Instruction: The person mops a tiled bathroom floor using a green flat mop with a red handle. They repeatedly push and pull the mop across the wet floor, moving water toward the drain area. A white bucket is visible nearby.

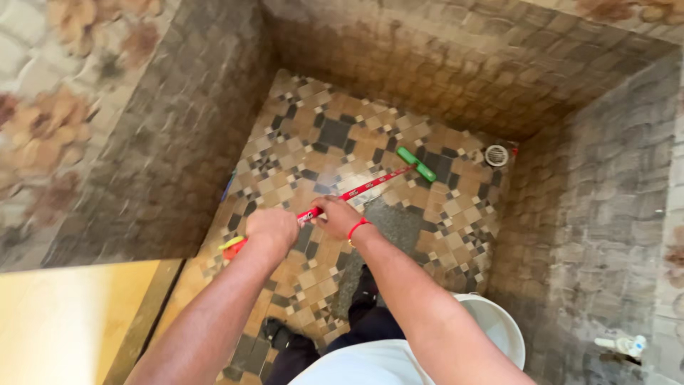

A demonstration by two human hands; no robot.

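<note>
We stand in a small tiled washroom corner and look down at a patterned floor (pixel 313 142) of tan, brown and dark grey tiles set in squares and diamonds. Our left hand (pixel 271 228) is closed round the near end of a long red handle (pixel 363 189), and our right hand (pixel 336 216), with a red band (pixel 358 227) at the wrist, grips the same handle just beyond it, fingers curled tight on the shaft. The handle runs away from us across the floor to a green scrubbing head (pixel 416 164), which rests on the tiles near the far right corner. Just beyond that head, a round metal drain cover (pixel 496 155) sits in the floor against the wall. A grey, rougher patch (pixel 395 224) of floor lies below our right hand. The walls (pixel 185 135) are faced with small brownish tiles, darker and stained toward the floor; the right wall is greyer. A white bucket (pixel 499 324) stands at our right, and a white tap (pixel 627 345) juts from the right wall low down. A yellow door edge (pixel 78 321) shows at lower left.
</note>
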